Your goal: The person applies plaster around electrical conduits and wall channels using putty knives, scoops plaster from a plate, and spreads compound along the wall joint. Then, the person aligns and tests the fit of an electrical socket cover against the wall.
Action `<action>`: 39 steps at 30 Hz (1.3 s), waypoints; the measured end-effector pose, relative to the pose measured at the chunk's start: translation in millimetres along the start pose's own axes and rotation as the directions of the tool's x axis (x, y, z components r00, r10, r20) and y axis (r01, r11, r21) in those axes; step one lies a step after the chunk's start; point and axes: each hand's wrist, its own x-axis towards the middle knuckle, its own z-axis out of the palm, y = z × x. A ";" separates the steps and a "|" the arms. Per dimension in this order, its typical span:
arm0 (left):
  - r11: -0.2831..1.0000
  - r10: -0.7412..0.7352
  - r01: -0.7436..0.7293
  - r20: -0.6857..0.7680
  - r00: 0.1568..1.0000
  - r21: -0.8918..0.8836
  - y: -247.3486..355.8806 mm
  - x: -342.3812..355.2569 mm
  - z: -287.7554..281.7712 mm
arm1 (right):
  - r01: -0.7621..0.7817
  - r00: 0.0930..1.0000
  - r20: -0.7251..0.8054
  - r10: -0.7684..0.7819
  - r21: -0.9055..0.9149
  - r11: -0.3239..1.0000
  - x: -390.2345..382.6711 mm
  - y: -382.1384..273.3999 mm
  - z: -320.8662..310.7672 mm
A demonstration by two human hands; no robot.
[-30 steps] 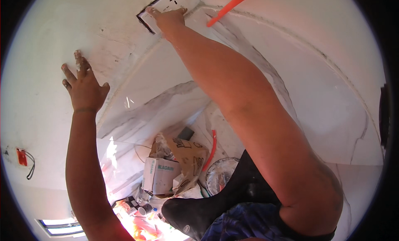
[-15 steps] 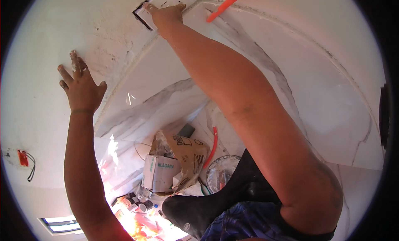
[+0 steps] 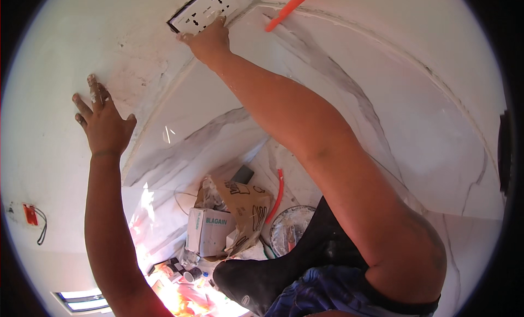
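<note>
My left hand rests on the pale, smudged wall with its fingers spread and nothing in them. White residue coats some of the fingertips. At the top of the view, a white socket plate with several dark holes sits at a dark-edged opening in the wall. My right hand reaches up to its lower edge. Thumb and a finger are spread apart there, the thumb by the near left corner and the finger over the lower right part. The remaining right fingers are mostly hidden.
An orange-red pipe sticks out right of the plate. Below are a torn brown carton, a white box, a round bucket and a red tube. A red wall box with a dark cable loop is at left.
My right hand has slid down from the socket plate's face to its lower edge, so more of the holes show. My left hand stays spread on the wall.
</note>
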 end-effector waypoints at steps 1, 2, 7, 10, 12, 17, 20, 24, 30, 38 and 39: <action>1.000 -0.005 0.005 0.001 1.000 -0.009 -0.3 -0.1 0.0 | 0.040 0.999 0.021 -0.038 -0.103 0.994 -0.4 4.2 -1.8; 1.000 -0.002 0.002 0.005 1.000 0.001 -0.3 0.1 0.1 | 0.091 0.996 0.011 -0.091 -0.075 0.993 0.3 7.5 -4.5; 1.000 0.015 -0.015 -0.006 1.000 -0.023 -2.6 -0.2 0.7 | 0.224 0.960 -0.030 -0.279 -0.516 0.827 9.8 20.2 -19.4; 0.999 0.021 -0.022 -0.040 0.999 -0.025 -3.1 -0.3 2.5 | 0.346 0.894 0.029 -0.448 -0.680 0.646 19.0 30.2 -27.9; 1.000 0.011 -0.012 -0.018 1.000 -0.009 -3.9 0.2 3.5 | 0.427 0.842 0.062 -0.535 -0.683 0.593 27.8 35.3 -34.1; 1.000 0.003 -0.003 -0.022 1.000 0.008 -3.0 0.3 5.6 | 0.518 0.811 0.145 -0.568 -0.630 0.579 45.4 41.5 -43.0; 1.000 0.011 -0.010 -0.037 0.999 0.011 -3.7 -0.9 5.0 | 0.423 0.899 0.133 -0.417 -0.505 0.752 47.2 38.6 -39.4; 1.000 0.013 -0.013 -0.039 0.999 0.001 -3.3 -1.2 4.7 | 0.372 0.867 0.014 -0.499 -0.684 0.628 52.7 22.0 -38.0; 0.999 -0.002 0.002 -0.016 1.000 0.032 -2.2 0.2 4.6 | 0.209 0.978 0.044 -0.206 -0.330 0.921 77.3 6.9 -43.0; 0.999 -0.013 0.012 0.015 1.000 0.034 -1.6 0.4 -0.2 | 0.021 0.999 0.046 -0.026 0.098 0.995 76.1 18.9 -29.4; 0.999 -0.013 0.013 0.019 1.000 0.037 -1.8 0.7 -0.5 | -0.061 0.995 0.095 0.043 0.197 0.978 73.3 14.7 -31.4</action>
